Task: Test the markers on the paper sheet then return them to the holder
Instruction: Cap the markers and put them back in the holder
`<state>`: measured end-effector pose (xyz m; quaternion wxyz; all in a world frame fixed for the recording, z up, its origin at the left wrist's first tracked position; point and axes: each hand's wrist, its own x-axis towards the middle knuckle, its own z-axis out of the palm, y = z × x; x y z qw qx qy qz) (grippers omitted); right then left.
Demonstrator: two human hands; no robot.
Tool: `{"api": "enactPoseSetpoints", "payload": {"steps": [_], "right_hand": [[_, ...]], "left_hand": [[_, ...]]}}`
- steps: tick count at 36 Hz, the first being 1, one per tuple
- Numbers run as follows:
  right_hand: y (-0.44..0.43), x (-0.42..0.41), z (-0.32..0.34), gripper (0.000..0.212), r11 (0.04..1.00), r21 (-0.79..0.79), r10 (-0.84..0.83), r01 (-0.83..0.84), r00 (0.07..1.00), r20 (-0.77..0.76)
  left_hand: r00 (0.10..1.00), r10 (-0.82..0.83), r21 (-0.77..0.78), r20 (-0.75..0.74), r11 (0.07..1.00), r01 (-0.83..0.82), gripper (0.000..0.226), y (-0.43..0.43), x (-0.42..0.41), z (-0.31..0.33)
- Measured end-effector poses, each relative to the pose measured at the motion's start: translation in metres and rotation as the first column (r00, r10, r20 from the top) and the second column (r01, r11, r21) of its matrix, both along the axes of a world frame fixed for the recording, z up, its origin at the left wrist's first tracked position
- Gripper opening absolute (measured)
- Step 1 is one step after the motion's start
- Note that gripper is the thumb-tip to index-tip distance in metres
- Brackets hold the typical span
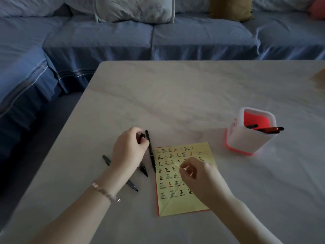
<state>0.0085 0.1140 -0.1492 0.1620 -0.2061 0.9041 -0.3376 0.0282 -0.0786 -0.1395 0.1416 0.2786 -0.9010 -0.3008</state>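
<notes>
A blue-covered sofa [158, 37] runs along the far side, with a pale patterned cushion [133, 9] and an olive cushion [230, 7] on it. In front stands a pale marble-look table [175, 94].

On the table's near part lies the yellow paper sheet [175, 206], set slightly askew, creased, and filled with rows of hand-drawn characters, mostly black and a few red. Well apart from it, to the right and farther back, stands the white holder [235, 138] with its red inside and red base. A red-and-black marker [269, 129] leans over the holder's right rim, and a black marker end [251, 126] shows inside.

The left hand [130, 148] rests on the table just left of the sheet, its fingers curled round a short black piece [141, 137]; I cannot tell whether that is a cap. The right hand [198, 175] hovers over the sheet's right half, thumb and forefinger drawn together. Blur hides whether they pinch anything.

A long black marker [150, 150] lies along the sheet's left edge, beside the left hand. A second marker tip [143, 170] pokes out from under that hand. A dark marker [106, 160] shows left of the wrist, with a matching end [132, 185] right of it. A beaded bracelet [103, 191] circles the left wrist.
</notes>
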Motion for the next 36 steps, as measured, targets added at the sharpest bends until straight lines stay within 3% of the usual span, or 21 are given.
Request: {"api": "enactPoseSetpoints", "payload": {"steps": [6, 14, 18, 21, 25, 27, 31, 36], "right_hand": [[-0.058, -0.014, -0.003, 0.023, 0.993, 0.084, 0.078, -0.078, 0.997, 0.006], [-0.117, -0.035, -0.016, 0.029, 0.975, 0.221, 0.026, -0.026, 1.000, 0.004], [-0.115, -0.037, -0.016, 0.024, 0.979, 0.202, 0.010, -0.017, 0.999, 0.035], [-0.098, -0.038, -0.008, 0.014, 1.000, 0.027, -0.003, 0.000, 0.993, 0.119], [-0.059, -0.037, 0.016, 0.017, 0.958, -0.234, -0.143, 0.166, 0.983, 0.112], [-0.038, -0.035, 0.031, 0.015, 0.861, -0.420, -0.219, 0.288, 0.954, 0.205], [0.002, -0.024, 0.056, 0.011, 0.557, -0.685, -0.232, 0.470, 0.880, 0.415], [0.031, -0.008, 0.062, 0.014, 0.474, -0.741, -0.199, 0.475, 0.878, 0.435]], "left_hand": [[0.991, 0.036, 0.269, -0.129, 0.963, 0.000, 0.020, -0.009, 0.043, 0.006], [0.981, 0.077, 0.370, -0.177, 0.929, -0.006, 0.021, -0.016, 0.067, 0.003], [0.976, 0.091, 0.411, -0.199, 0.912, -0.001, 0.020, -0.011, 0.064, 0.004], [0.972, 0.107, 0.490, -0.208, 0.872, 0.009, 0.020, -0.004, 0.058, 0.005], [0.972, 0.053, 0.512, -0.230, 0.856, 0.074, 0.022, 0.013, 0.050, 0.012], [0.965, 0.019, 0.545, -0.262, 0.828, 0.131, 0.023, 0.023, 0.047, 0.017], [0.939, -0.015, 0.651, -0.344, 0.717, 0.250, 0.019, 0.043, 0.044, 0.027], [0.912, -0.088, 0.653, -0.400, 0.671, 0.351, 0.016, 0.062, 0.043, 0.031]]}}
